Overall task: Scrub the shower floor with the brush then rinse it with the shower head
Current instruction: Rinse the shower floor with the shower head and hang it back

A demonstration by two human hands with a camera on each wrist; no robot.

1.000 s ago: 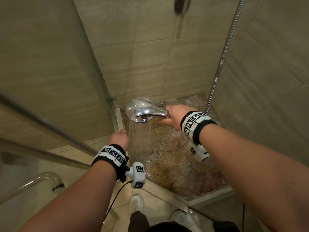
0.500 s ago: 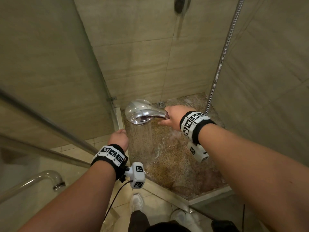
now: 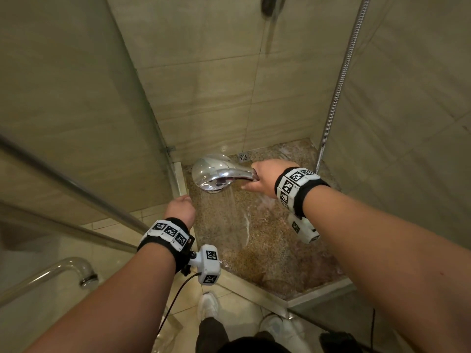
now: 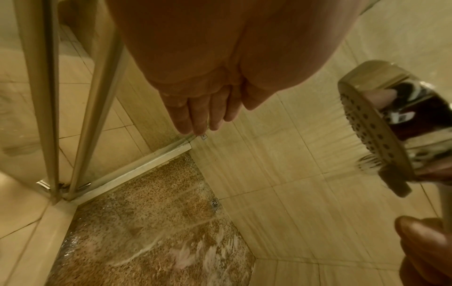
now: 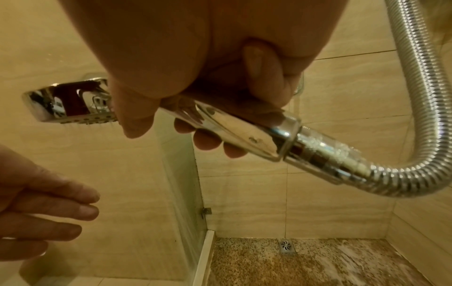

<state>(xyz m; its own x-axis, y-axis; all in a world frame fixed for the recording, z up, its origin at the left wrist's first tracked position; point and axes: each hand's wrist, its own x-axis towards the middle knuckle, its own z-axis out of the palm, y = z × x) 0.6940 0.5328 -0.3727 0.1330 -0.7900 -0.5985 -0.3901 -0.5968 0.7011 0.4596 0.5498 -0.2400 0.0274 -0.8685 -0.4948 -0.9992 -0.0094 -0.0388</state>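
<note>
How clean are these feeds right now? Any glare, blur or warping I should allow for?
Head view: dim, wide-angle bend at the edges; the shower head carries bright glare. Left wrist view: amber cast, left hand soft and close, spray streaked. Right wrist view: chrome reflections on the handle in the right hand, hose curved by the lens.

Chrome shower head [image 3: 216, 173]; brown speckled shower floor [image 3: 270, 250]; beige wall tiles [image 3: 204, 85]

One chrome shower head [image 3: 212, 173], fed by one ribbed metal hose [image 3: 339, 80]. One floor drain [image 3: 243, 156] sits in the shower floor [image 3: 267, 250], just beyond the shower head. Two hands: the right hand [image 3: 266, 178] and the left hand [image 3: 179, 207]. Two white shoes [image 3: 208, 305] below the shower floor's curb. One chrome door handle [image 3: 43, 276].
</note>
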